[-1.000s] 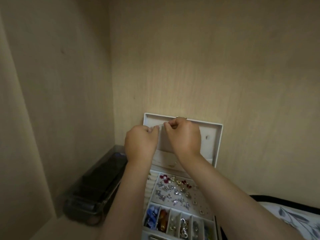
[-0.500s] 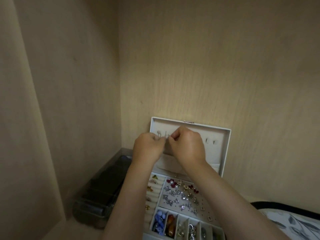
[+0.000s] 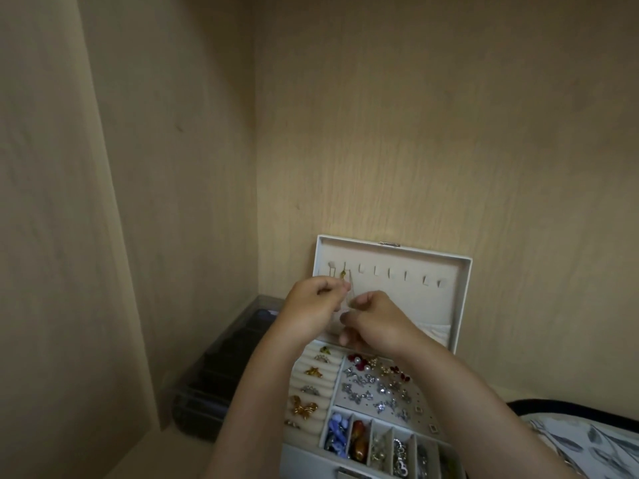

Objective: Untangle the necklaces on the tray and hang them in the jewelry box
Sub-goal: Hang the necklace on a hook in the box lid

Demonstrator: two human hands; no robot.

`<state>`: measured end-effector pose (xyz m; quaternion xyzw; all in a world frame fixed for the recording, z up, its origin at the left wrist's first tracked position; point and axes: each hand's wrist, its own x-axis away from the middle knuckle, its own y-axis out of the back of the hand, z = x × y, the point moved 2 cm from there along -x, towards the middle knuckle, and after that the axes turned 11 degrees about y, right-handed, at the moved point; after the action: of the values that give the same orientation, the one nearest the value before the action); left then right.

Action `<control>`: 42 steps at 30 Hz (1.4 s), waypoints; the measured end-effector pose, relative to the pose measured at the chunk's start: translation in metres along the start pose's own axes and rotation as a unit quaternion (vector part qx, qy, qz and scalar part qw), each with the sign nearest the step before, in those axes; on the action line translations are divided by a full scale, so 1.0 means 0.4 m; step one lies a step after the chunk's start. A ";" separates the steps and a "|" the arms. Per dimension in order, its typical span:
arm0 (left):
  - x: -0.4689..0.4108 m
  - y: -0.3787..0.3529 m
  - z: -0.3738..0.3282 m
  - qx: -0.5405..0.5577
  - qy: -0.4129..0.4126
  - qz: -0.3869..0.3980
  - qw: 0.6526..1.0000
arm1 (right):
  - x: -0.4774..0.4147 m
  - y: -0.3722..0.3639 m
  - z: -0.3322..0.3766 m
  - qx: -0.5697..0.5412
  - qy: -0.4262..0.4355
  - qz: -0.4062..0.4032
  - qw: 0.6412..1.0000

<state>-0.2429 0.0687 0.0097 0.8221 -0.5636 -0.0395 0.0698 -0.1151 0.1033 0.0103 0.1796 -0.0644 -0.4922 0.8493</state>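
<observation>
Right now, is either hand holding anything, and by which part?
A thin necklace chain, faint here. The left hand pinches it just below its gold end at the lid hooks; the right hand pinches it lower down.

Pale shelf, jewelry box set open against the back wall, dark case laid left, patterned tray right.

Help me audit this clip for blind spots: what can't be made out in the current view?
Head view only.
- Necklace chain, pinched by left hand and right hand: too thin and blurred to tell whether it sits on a hook.
- Jewelry box front: cut off by the bottom edge.
- Lid pocket: left part hidden behind the hands.
- Dark case: contents too dim.
- Patterned cloth: cut off at the corner.
</observation>
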 end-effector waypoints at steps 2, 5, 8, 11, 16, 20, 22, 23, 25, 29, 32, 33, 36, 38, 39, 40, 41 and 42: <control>-0.004 -0.004 0.002 -0.017 -0.001 -0.009 1.000 | 0.000 0.010 -0.014 0.029 0.000 -0.014 0.999; -0.002 -0.009 0.013 -0.056 0.002 -0.016 0.998 | 0.012 0.025 -0.014 0.095 0.009 0.017 0.995; -0.004 -0.012 0.022 -0.087 0.013 -0.008 0.996 | 0.019 0.035 0.003 0.111 0.017 0.036 0.993; 0.012 -0.025 0.014 -0.069 0.050 0.065 0.994 | 0.012 0.051 0.034 0.131 0.083 -0.008 0.988; 0.043 -0.045 0.001 -0.009 0.056 0.168 0.984 | -0.005 0.078 0.079 0.050 0.138 -0.070 0.987; 0.035 -0.027 -0.001 0.003 0.050 0.154 0.987 | -0.011 0.091 0.085 0.064 0.141 -0.113 0.981; 0.031 -0.016 -0.005 -0.002 0.024 0.130 0.991 | -0.007 0.095 0.079 0.053 0.116 -0.084 0.988; 0.030 -0.011 -0.009 -0.007 0.008 0.115 0.993 | -0.003 0.094 0.072 0.058 0.090 -0.059 0.993; 0.033 -0.006 -0.018 -0.011 -0.017 0.088 0.996 | 0.009 0.092 0.052 0.095 0.040 -0.021 0.994; 0.030 -0.007 -0.021 -0.011 -0.044 0.053 0.998 | 0.025 0.062 0.029 0.049 0.050 0.046 0.997; 0.021 -0.009 -0.020 -0.036 -0.070 0.030 0.996 | 0.029 0.048 0.028 0.051 0.086 0.052 0.994; 0.017 -0.008 -0.017 -0.042 -0.075 0.021 0.996 | 0.025 0.049 0.028 0.061 0.098 0.036 0.993; 0.009 -0.003 -0.009 -0.127 -0.096 -0.035 0.987 | 0.002 0.063 0.030 0.061 0.132 -0.027 0.989; 0.008 0.001 0.004 -0.242 -0.123 -0.074 0.959 | -0.018 0.078 0.034 0.036 0.149 -0.072 0.986; 0.010 0.000 0.011 -0.294 -0.131 -0.081 0.943 | -0.029 0.085 0.038 0.055 0.161 -0.094 0.981; 0.012 -0.002 0.017 -0.334 -0.135 -0.082 0.929 | -0.040 0.092 0.042 0.101 0.172 -0.113 0.973; 0.013 -0.005 0.022 -0.363 -0.136 -0.080 0.918 | -0.049 0.097 0.048 0.150 0.180 -0.128 0.964; 0.014 -0.008 0.025 -0.382 -0.140 -0.080 0.910 | -0.056 0.097 0.052 0.190 0.189 -0.136 0.954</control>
<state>-0.2394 0.0639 -0.0005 0.7611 -0.4415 -0.3719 0.2958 -0.1008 0.1351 0.0455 0.4340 0.0297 -0.5390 0.7213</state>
